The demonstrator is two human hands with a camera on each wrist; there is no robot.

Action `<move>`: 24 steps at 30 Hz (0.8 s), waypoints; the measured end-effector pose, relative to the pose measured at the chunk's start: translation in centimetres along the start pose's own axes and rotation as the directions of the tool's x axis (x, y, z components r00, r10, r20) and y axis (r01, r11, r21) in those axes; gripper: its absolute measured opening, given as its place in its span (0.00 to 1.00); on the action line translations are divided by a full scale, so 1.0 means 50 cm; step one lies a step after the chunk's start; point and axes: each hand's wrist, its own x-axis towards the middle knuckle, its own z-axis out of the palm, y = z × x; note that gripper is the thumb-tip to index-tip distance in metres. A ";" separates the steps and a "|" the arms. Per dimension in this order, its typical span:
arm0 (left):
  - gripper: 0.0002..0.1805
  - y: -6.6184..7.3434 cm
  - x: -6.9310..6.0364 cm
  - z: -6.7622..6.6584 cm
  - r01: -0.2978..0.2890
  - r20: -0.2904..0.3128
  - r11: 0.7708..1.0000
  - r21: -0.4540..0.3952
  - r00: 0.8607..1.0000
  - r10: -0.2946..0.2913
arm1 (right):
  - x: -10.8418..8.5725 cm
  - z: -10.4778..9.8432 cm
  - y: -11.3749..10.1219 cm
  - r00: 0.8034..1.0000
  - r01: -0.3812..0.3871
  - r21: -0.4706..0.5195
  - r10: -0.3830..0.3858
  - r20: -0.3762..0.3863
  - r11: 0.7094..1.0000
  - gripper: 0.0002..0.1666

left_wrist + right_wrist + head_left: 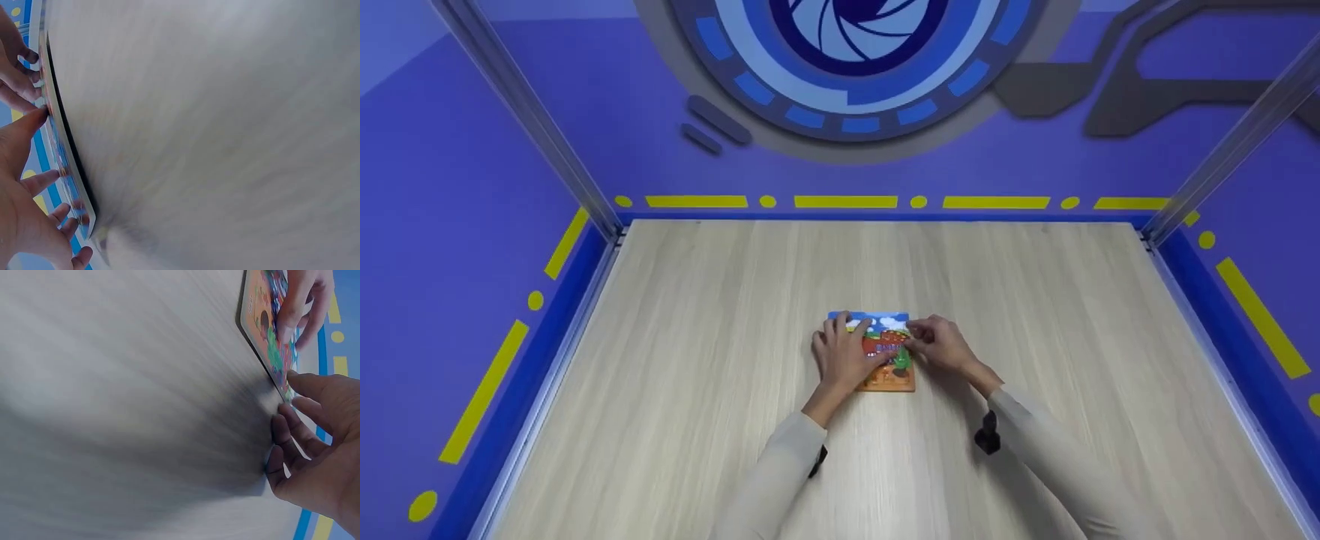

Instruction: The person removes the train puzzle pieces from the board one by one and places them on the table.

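Observation:
A flat picture puzzle board (889,381) lies on the table, with blue sky and clouds at its far end, a red shape in the middle and orange at its near end. My left hand (844,358) rests across its left side, fingers spread and thumb reaching to the middle. My right hand (947,349) is at the right edge. In the right wrist view, the right thumb (306,384) touches the board's printed face while the other fingers bend at its rim. The left palm covers part of the picture. Seen edge-on in the left wrist view, the board (70,152) looks thin.
The pale wood-grain table (705,315) extends around the board. Blue panels with yellow marks (846,202) stand behind it and on both sides, with metal posts (540,112) at the corners. Small black devices (988,435) hang under the sleeved wrists.

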 end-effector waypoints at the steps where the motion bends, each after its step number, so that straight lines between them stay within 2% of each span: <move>1: 0.43 -0.001 0.000 0.000 0.001 0.003 1.000 -0.002 1.000 -0.001 | 0.006 0.004 -0.001 1.000 -0.018 0.000 0.018 -0.015 1.000 0.18; 7: 0.45 -0.002 0.000 0.000 -0.001 0.012 0.999 -0.038 1.000 0.001 | 0.029 0.019 -0.014 0.990 -0.127 -0.039 0.125 -0.061 0.991 0.19; 14: 0.44 0.001 0.000 -0.002 -0.010 -0.015 0.999 -0.040 1.000 0.009 | 0.044 0.030 -0.035 0.964 -0.247 -0.064 0.239 -0.115 0.967 0.23; 20: 0.44 0.001 -0.005 -0.003 -0.002 -0.033 0.999 -0.033 0.999 0.001 | 0.051 0.029 -0.051 0.943 -0.323 -0.033 0.318 -0.100 0.946 0.24; 24: 0.45 0.005 -0.004 -0.006 0.009 -0.021 1.000 -0.007 1.000 -0.009 | 0.056 0.024 -0.055 0.927 -0.369 0.016 0.369 -0.072 0.929 0.22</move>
